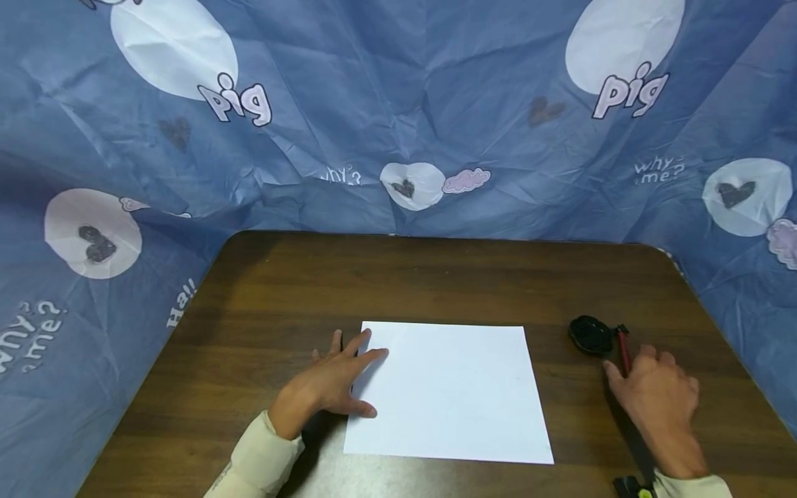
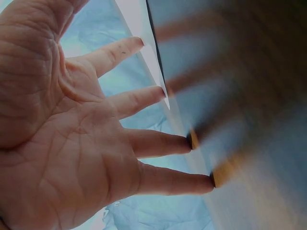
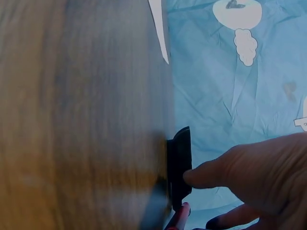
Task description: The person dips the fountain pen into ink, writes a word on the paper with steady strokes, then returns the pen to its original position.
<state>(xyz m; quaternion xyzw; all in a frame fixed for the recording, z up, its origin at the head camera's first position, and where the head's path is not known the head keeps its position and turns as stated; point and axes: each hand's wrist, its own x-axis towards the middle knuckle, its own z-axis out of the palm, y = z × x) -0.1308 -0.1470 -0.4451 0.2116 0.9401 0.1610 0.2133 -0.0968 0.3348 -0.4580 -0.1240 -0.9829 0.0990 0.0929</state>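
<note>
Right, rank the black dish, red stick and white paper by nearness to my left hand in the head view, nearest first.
1. White paper: just right, partly overlapped by the left hand.
2. Black dish: beyond the paper's right edge.
3. Red stick: right of the dish, by the right hand.

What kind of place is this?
Probably a little work or drawing spot, perhaps indoors. There's a brown wooden-looking table, a blue printed cloth hanging behind it, and a plain white sheet of paper lying flat, with the left hand at its edge.
</note>
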